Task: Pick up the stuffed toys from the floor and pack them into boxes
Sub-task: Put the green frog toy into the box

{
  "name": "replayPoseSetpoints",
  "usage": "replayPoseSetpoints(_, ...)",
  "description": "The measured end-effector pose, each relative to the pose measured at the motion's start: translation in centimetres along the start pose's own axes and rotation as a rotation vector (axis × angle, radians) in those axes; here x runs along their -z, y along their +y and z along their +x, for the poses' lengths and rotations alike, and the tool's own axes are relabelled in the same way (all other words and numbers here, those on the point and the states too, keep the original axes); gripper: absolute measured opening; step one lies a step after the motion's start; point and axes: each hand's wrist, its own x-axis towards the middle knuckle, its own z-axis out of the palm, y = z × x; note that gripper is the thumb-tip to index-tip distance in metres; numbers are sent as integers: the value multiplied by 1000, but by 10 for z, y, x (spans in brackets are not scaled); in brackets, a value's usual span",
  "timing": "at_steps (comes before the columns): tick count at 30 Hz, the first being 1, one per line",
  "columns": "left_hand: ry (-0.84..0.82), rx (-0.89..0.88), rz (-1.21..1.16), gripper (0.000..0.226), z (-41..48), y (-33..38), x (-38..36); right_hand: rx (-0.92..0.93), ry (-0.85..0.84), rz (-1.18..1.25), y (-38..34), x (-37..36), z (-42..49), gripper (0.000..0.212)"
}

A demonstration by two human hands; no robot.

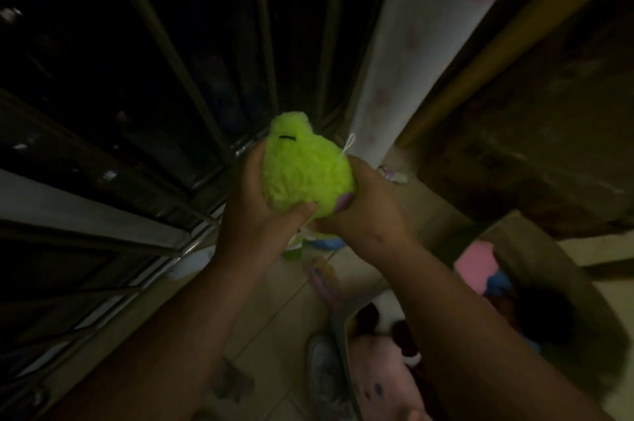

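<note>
Lime-green plush toy held up off the floor, both grips on it.

The left grip wraps the toy's left flank with the thumb laid across its underside. The right grip closes on the lower right, thumb tip sunk into the fur. The toy sits squeezed between the two; a short black stitched line shows near its top, and a white loop sticks out just above the right grip. Directly below the grips is the tiled floor, with a blue-and-green soft thing half hidden by the wrists (kind unclear, light dim). Below the right grip, under the forearm, an open box holds a pink plush. Beyond the grips are dark window bars; above the right grip hangs a spotted curtain.
</note>
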Motion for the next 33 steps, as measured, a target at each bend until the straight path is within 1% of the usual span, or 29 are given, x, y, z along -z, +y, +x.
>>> replayPoseSetpoints(4,31,-9,-5,98,-29,96,10,68,30,-50,-74,80,-35,97)
replayPoseSetpoints(8,38,-75,-5,92,-70,194,24,125,37,-98,-148,153,-85,101)
replayPoseSetpoints(12,41,-148,58,90,-111,276,36,160,63,-126,-202,220,-132,86)
replayPoseSetpoints(16,42,-187,108,92,-140,343,56,214,52,-133,-258,266,-170,85)
replayPoseSetpoints(20,90,-267,130,89,-155,404,84,274,98,-132,-314,302,-196,87)
replayPoseSetpoints(25,122,-311,116,85,-180,451,107,294,105,-153,-359,325,-221,92)
replayPoseSetpoints(28,162,-332,121,90,-195,465,116,321,124,-183,-374,334,-237,97)
replayPoseSetpoints(31,165,-373,127,91,-213,466,124,333,155,-182,-376,330,-259,94)
replayPoseSetpoints(33,154,-389,144,87,-230,462,131,325,171,-165,-375,321,-280,88)
